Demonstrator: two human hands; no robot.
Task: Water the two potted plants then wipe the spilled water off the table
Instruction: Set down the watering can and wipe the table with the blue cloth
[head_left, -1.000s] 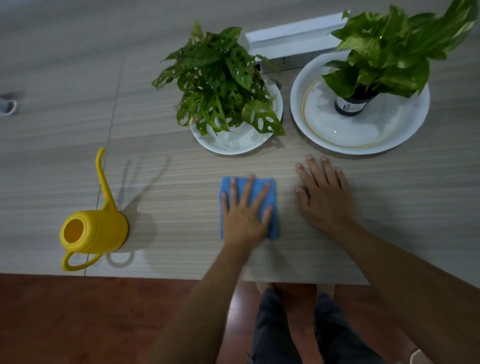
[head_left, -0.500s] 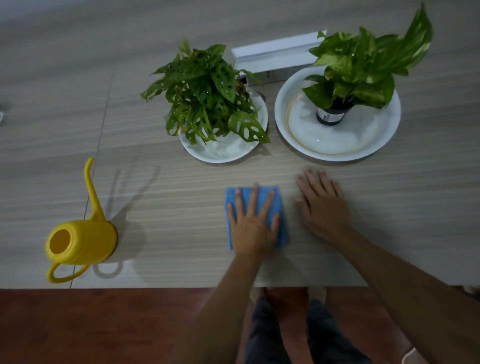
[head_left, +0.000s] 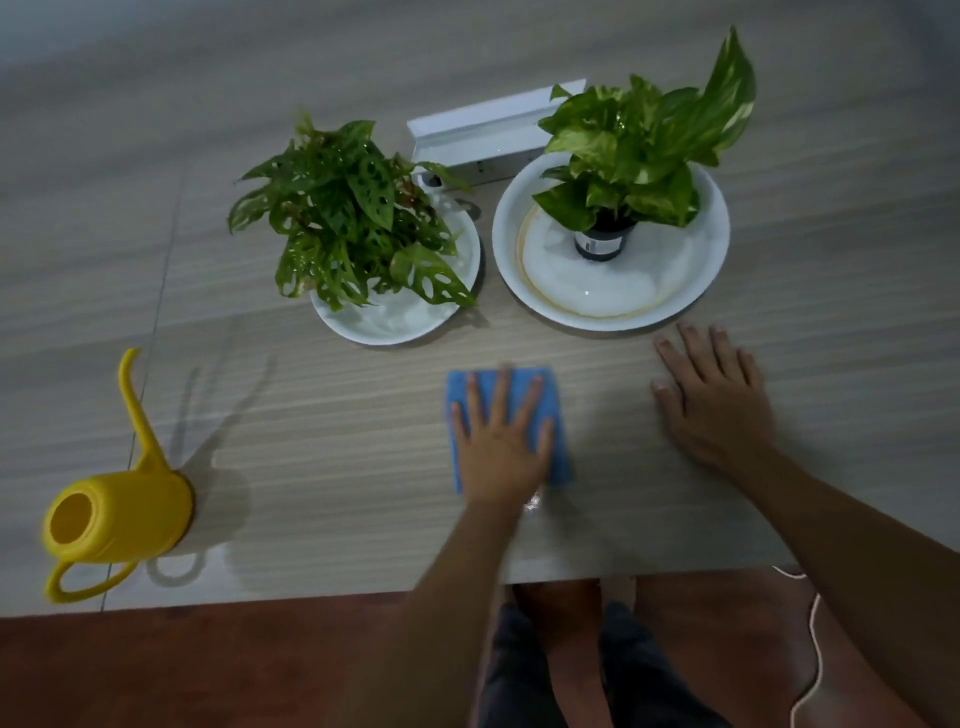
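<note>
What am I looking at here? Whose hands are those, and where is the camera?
The camera sits on a person's head and looks down, so you see their own two arms. There is no machine. The left hand presses flat on a blue cloth to wipe the wooden table. The right hand rests flat on the table and holds nothing. A little wet patch shines just below the cloth. Behind the hands, two potted plants stand in white dishes. A yellow watering can stands at the left. A white box lies behind the plants.
</note>
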